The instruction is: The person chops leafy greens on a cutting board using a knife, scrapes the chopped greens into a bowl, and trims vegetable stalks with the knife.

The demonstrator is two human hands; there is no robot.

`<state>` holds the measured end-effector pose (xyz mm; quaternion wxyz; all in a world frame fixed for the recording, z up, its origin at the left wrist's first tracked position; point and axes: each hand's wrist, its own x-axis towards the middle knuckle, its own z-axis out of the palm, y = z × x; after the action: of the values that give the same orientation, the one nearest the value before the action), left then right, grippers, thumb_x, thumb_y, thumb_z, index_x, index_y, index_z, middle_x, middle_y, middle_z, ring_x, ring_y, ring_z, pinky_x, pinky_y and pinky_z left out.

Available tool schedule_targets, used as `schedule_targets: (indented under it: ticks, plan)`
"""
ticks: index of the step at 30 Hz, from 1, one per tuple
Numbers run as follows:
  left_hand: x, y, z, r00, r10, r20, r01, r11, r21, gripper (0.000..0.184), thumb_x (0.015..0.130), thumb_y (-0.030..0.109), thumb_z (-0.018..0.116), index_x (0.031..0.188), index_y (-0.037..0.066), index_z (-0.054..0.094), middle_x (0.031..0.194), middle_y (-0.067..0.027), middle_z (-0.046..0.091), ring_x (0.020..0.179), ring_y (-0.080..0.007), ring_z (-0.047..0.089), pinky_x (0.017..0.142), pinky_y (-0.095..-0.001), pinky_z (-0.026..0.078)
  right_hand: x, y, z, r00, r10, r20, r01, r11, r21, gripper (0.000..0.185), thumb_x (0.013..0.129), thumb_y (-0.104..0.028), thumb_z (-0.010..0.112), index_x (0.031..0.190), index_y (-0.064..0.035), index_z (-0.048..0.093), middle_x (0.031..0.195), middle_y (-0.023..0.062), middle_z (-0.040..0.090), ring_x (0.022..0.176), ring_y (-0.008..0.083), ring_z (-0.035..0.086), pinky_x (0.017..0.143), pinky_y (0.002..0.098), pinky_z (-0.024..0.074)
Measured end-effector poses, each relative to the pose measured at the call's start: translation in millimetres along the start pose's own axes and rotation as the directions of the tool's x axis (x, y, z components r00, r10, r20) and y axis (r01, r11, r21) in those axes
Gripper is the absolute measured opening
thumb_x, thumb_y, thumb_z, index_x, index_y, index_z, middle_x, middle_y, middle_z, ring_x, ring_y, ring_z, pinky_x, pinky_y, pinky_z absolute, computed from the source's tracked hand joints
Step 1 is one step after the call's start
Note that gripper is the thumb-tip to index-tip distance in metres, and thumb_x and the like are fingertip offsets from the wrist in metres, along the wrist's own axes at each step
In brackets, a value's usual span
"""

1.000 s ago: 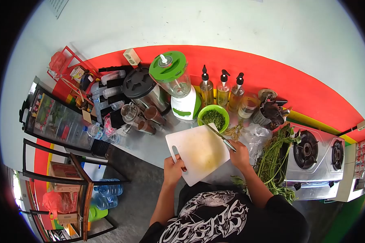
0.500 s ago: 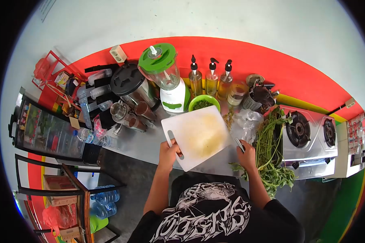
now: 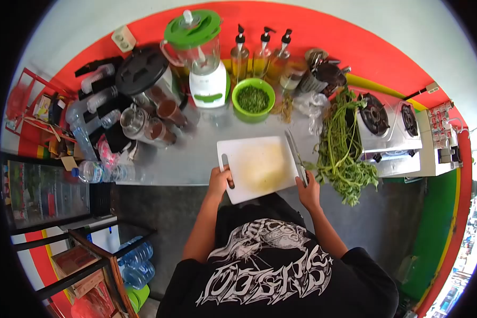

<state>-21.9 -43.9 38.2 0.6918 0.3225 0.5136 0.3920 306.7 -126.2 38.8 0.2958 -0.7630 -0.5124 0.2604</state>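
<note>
My left hand (image 3: 219,184) is closed around the handle slot of a white cutting board (image 3: 249,159), whose surface has a yellow-green stain. The board is at the front edge of the metal counter. In my right hand (image 3: 308,192) is a knife (image 3: 293,150), its blade pointing away from me along the board's right side. Beyond the board stands a green bowl (image 3: 238,108) with chopped green leaves (image 3: 253,99) in it. A heap of long leafy green stems (image 3: 340,143) lies to the right of my right hand.
A blender (image 3: 206,85) with a green lid and several pump bottles (image 3: 261,61) line the red wall. Glass jars (image 3: 135,124) and plastic bottles (image 3: 90,172) are on the left. At the right is a gas stove (image 3: 395,122). A crumpled plastic bag (image 3: 311,107) lies near the stems.
The view has tilted down. The board has come away from the green bowl, showing the bowl whole. The knife's blade now shows, pointing forward beside the board.
</note>
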Motion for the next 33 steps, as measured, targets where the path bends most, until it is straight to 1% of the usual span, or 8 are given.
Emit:
schedule_targets:
  ticks: [5, 10, 13, 14, 16, 23, 28, 33]
  plan:
    - [2.1, -22.7, -26.6, 0.989, -0.12, -0.085, 0.112, 0.99, -0.089, 0.014, 0.076, 0.005, 0.05, 0.068, 0.003, 0.061, 0.058, -0.0032, 0.053, 0.047, -0.0118, 0.046, 0.047, -0.0284, 0.036, -39.6, 2.6, 24.5, 0.999, -0.014, 0.042, 0.015, 1.0, -0.02, 0.048, 0.093, -0.023, 0.068, 0.13, 0.0039, 0.053, 0.112, 0.0304, 0.066, 0.103, 0.0494, 0.064, 0.087, 0.0502, 0.0507]
    - [29.2, -27.3, -43.1, 0.983, -0.067, -0.168, 0.05, 0.993, -0.104, 0.029, 0.076, 0.001, 0.049, 0.099, 0.0, 0.067, 0.072, -0.0017, 0.059, 0.062, -0.0108, 0.054, 0.054, -0.0271, 0.042, -50.7, -2.9, 41.5, 0.998, -0.036, 0.045, 0.034, 0.998, 0.048, 0.05, 0.092, -0.016, 0.067, 0.135, 0.0012, 0.049, 0.107, 0.0312, 0.065, 0.098, 0.0495, 0.063, 0.083, 0.0506, 0.049]
    - [43.3, -31.2, -41.2, 0.944, 0.105, -0.314, -0.079, 0.992, 0.095, 0.044, 0.079, 0.002, 0.052, 0.122, 0.001, 0.063, 0.102, -0.0097, 0.063, 0.092, -0.0203, 0.061, 0.076, -0.0335, 0.05, -47.5, -5.5, 55.2, 0.999, -0.044, 0.026, 0.042, 0.997, 0.057, 0.05, 0.092, -0.015, 0.066, 0.135, 0.0009, 0.048, 0.108, 0.0322, 0.064, 0.099, 0.0503, 0.062, 0.084, 0.0509, 0.0486]
    - [48.9, -38.0, -45.5, 0.909, 0.266, -0.322, -0.133, 0.915, 0.382, 0.048, 0.082, 0.003, 0.053, 0.129, 0.003, 0.061, 0.112, -0.011, 0.059, 0.098, -0.0216, 0.058, 0.083, -0.0335, 0.049, -45.4, -2.9, 60.5, 0.997, -0.074, 0.01, 0.074, 0.997, 0.022, 0.051, 0.092, -0.015, 0.066, 0.137, 0.0005, 0.048, 0.11, 0.0317, 0.064, 0.1, 0.0501, 0.062, 0.085, 0.0514, 0.0486]
    - [44.3, -37.8, -45.7, 0.902, 0.355, -0.247, -0.138, 0.777, 0.614, 0.054, 0.084, 0.008, 0.06, 0.138, 0.007, 0.057, 0.141, -0.0164, 0.047, 0.119, -0.0276, 0.052, 0.099, -0.0378, 0.044, -42.9, -4.8, 65.2, 0.996, -0.088, 0.011, 0.087, 0.996, 0.015, 0.053, 0.092, -0.016, 0.065, 0.139, -0.0001, 0.046, 0.114, 0.0318, 0.064, 0.104, 0.0506, 0.061, 0.088, 0.0527, 0.0482]
    - [9.2, -51.8, -21.0, 0.903, 0.387, 0.184, -0.289, 0.233, 0.928, 0.086, 0.085, 0.03, 0.075, 0.156, 0.01, 0.032, 0.16, -0.0267, 0.02, 0.148, -0.0438, 0.022, 0.12, -0.0498, 0.023, -23.1, -24.7, 76.2, 0.998, -0.054, -0.027, 0.053, 0.998, -0.016, 0.055, 0.091, -0.018, 0.067, 0.14, -0.0041, 0.048, 0.108, 0.0276, 0.063, 0.102, 0.0471, 0.061, 0.089, 0.0521, 0.0486]
    - [16.1, -51.4, -20.5, 0.895, 0.361, 0.261, -0.338, 0.166, 0.927, 0.106, 0.08, 0.035, 0.084, 0.161, 0.013, 0.02, 0.165, -0.029, 0.005, 0.151, -0.0465, 0.011, 0.12, -0.0525, 0.023, -12.1, -41.8, 66.6, 1.0, 0.013, 0.021, -0.012, 0.999, -0.048, 0.054, 0.09, -0.021, 0.068, 0.14, -0.0083, 0.049, 0.107, 0.0252, 0.061, 0.097, 0.0457, 0.062, 0.087, 0.0519, 0.0508]
    - [20.8, -39.2, -13.0, 0.913, 0.312, 0.263, -0.32, 0.147, 0.936, 0.097, 0.083, 0.034, 0.08, 0.16, 0.011, 0.025, 0.163, -0.0311, 0.013, 0.15, -0.0475, 0.015, 0.119, -0.0529, 0.025, 7.1, -29.1, 36.6, 0.995, -0.039, 0.088, 0.045, 0.996, -0.076, 0.047, 0.09, -0.024, 0.069, 0.131, -0.0052, 0.057, 0.104, 0.0227, 0.064, 0.096, 0.0432, 0.064, 0.085, 0.0493, 0.0516]
